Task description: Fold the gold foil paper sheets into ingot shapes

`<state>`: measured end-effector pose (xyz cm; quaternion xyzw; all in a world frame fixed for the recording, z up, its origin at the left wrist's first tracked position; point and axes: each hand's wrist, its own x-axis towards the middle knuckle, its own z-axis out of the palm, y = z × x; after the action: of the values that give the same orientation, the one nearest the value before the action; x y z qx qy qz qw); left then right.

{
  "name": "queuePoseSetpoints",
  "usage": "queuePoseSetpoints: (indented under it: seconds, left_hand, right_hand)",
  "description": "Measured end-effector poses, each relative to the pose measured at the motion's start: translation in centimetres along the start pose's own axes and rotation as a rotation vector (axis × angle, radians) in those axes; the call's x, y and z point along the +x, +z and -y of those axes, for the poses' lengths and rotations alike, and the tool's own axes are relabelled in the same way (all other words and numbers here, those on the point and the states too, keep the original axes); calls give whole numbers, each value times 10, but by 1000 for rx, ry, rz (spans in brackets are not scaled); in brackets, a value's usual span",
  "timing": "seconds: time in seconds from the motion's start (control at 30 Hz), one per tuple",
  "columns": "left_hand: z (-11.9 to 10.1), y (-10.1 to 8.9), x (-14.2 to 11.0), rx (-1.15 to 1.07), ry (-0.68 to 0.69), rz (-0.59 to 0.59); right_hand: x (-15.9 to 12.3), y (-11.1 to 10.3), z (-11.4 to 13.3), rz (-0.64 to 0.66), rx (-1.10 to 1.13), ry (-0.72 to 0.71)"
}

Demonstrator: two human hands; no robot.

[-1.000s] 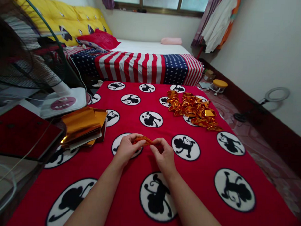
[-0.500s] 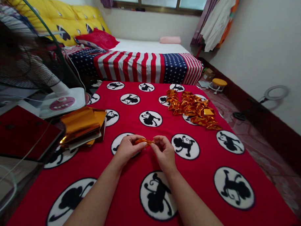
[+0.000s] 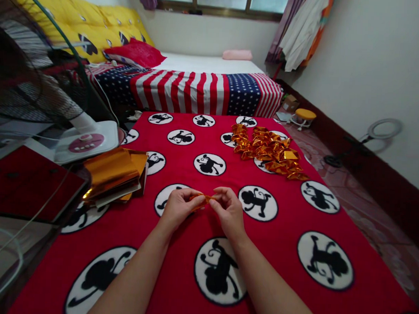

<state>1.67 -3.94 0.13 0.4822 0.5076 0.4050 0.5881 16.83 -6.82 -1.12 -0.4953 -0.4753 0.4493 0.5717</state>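
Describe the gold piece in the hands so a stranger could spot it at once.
Find the red cover with white circles. Over its middle, the left hand and right hand pinch the small gold piece. Unlike the stacked gold sheets or the folded gold pieces, it is held.

Both my arms bare, reaching fwd from bottom edge, converging toward ctr. L forearm (image 3: 133, 273) slants up to R; R forearm (image 3: 270, 283) slants up to L. L wrist (image 3: 165, 231) & R wrist (image 3: 240, 240) approx level w/ each other. My L hand (image 3: 178, 205) in pinch grip, thumb (image 3: 197, 201) pointing inward, index curled behind. My R hand (image 3: 228, 210) also pinching, thumb angled up-L, index bent over above it. Fingertips of both hands v. near each other. Backs of hands partly up; other fingers tucked, mostly hidden.
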Motion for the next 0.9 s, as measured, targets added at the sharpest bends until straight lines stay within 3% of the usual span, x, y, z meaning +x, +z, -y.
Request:
queuePoseSetpoints:
  seconds: [0.4, 0.57, 0.8, 0.9]
  left_hand:
    - [0, 2, -2, 186, 182, -101]
    - [0, 4, -2, 217, 206, -93]
    - [-2, 3, -3, 270, 221, -71]
    - [-1, 4, -2, 244, 213, -52]
  right_hand:
    - [0, 1, 0, 53, -169, -24]
    - [-1, -3, -2, 92, -161, 3]
    - [-2, 0, 4, 127, -280, -73]
    - [-1, 1, 4, 119, -192, -47]
